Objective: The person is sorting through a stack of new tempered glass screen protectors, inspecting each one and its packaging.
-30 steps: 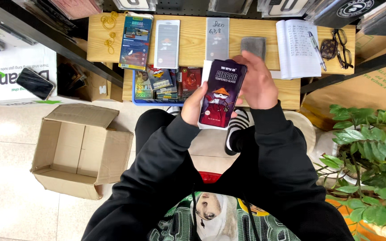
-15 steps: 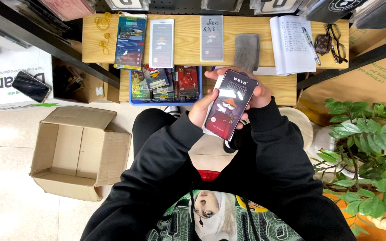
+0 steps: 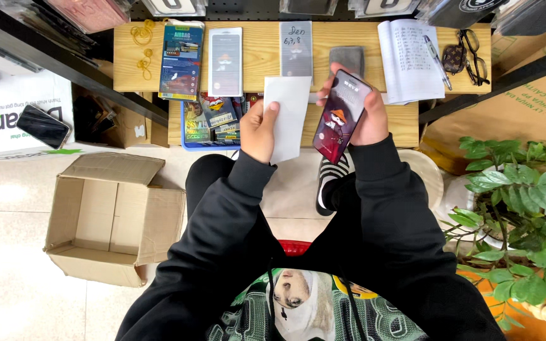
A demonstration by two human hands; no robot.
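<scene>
Meanwhile the left hand (image 3: pixel 259 129) pinches a blank white card (image 3: pixel 287 117) and the right hand (image 3: pixel 363 113) clasps a dark printed phone case (image 3: pixel 341 117) — both above the wooden worktop (image 3: pixel 349 120), near a blue-green package (image 3: pixel 181 60).

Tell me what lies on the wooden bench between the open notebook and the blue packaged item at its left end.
In the head view, between the open notebook and the blue package lie a white-framed package, a clear labelled sleeve and a dark grey case.

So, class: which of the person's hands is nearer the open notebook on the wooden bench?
Right. The right hand sits just left of the notebook; the left hand is farther left.
</scene>
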